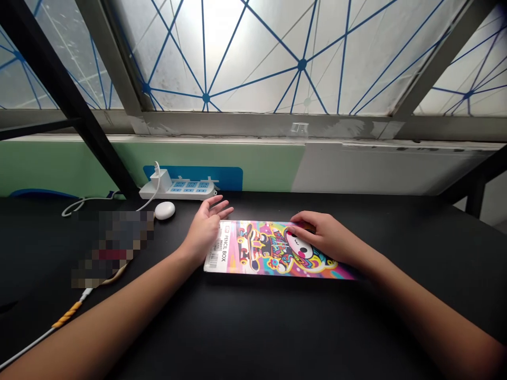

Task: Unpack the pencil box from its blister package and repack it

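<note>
A colourful pencil box point(269, 250) with a cartoon character and a white end marked "PENCIL BOX" lies in front of me on the black desk point(245, 327). My left hand point(208, 221) is beside its left end, fingers stretched out and apart, with the edge of the palm close against the box; whether it presses on it I cannot tell. At the far edge towards the right, my right hand point(320, 232) grips the box, thumb on the printed face and fingers along the back edge. Part of the box's right end is hidden under that hand and wrist.
On the left are a blurred-out device point(114, 250) with a white and orange cable point(67, 315), and a small white rounded case point(165, 210). Behind them sits a white power strip point(190, 188) with a charger. Black metal bars point(99, 142) slant up at both sides.
</note>
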The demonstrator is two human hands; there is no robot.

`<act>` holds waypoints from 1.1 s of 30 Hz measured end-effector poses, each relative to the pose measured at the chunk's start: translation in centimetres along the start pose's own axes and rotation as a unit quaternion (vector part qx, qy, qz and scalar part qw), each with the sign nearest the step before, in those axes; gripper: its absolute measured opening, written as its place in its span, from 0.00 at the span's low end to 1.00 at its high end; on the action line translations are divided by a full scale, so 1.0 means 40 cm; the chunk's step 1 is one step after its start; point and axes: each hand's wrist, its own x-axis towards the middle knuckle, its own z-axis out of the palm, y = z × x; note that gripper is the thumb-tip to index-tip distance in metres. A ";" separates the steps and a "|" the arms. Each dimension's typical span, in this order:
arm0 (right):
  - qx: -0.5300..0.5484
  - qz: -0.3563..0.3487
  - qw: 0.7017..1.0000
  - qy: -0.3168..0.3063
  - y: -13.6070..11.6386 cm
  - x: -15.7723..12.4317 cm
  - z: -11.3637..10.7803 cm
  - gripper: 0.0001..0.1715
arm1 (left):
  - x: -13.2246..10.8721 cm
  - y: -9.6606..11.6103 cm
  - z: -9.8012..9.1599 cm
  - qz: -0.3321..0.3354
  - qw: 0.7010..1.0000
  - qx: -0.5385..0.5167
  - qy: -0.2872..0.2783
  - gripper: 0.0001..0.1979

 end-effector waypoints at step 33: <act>-0.128 -0.122 0.963 0.205 -0.039 -0.024 -0.002 0.25 | 0.001 0.028 -0.017 0.063 0.984 0.161 -0.043 0.28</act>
